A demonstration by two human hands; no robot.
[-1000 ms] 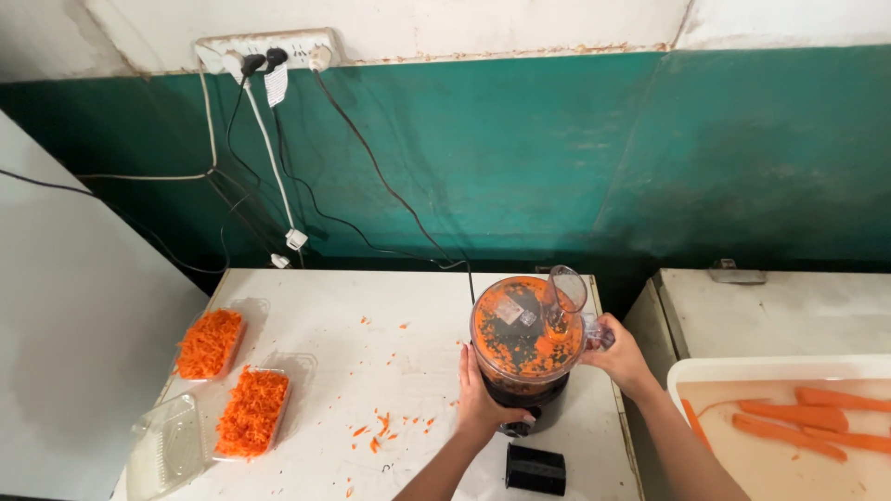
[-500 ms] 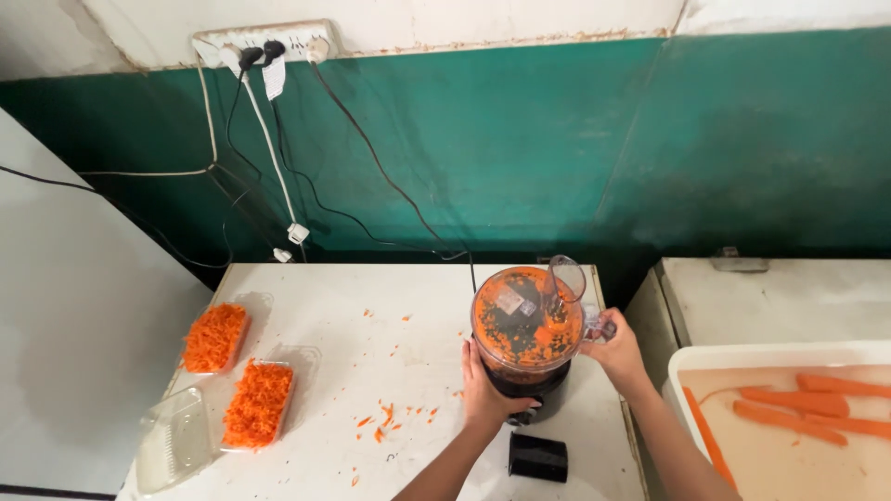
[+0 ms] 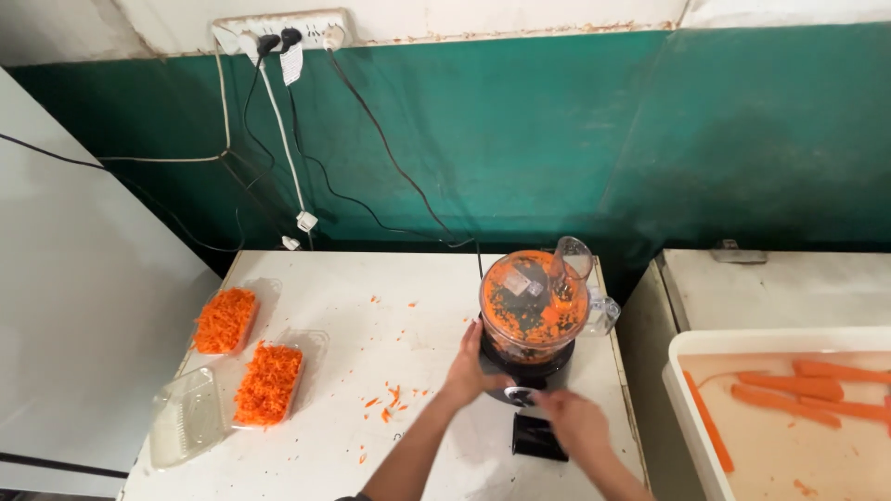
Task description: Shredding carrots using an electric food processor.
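Observation:
A food processor [image 3: 534, 311] stands on a white table [image 3: 390, 353]; its clear lidded bowl is smeared with orange shredded carrot. My left hand [image 3: 471, 366] presses against the left side of its dark base. My right hand [image 3: 574, 419] is blurred in front of the base, low down, just above a small black block [image 3: 538, 438] on the table. I cannot see anything in that hand.
Two clear trays of shredded carrot [image 3: 225, 320] [image 3: 269, 382] and an empty clear tray [image 3: 188, 427] lie at the table's left. Carrot bits [image 3: 390, 401] are scattered mid-table. A white tub with peeled carrots [image 3: 789, 385] sits at right. Cables hang from a wall socket strip [image 3: 283, 32].
My right hand left the bowl's handle side and dropped to the front of the base. The left hand stays on the base. The view drifted slightly.

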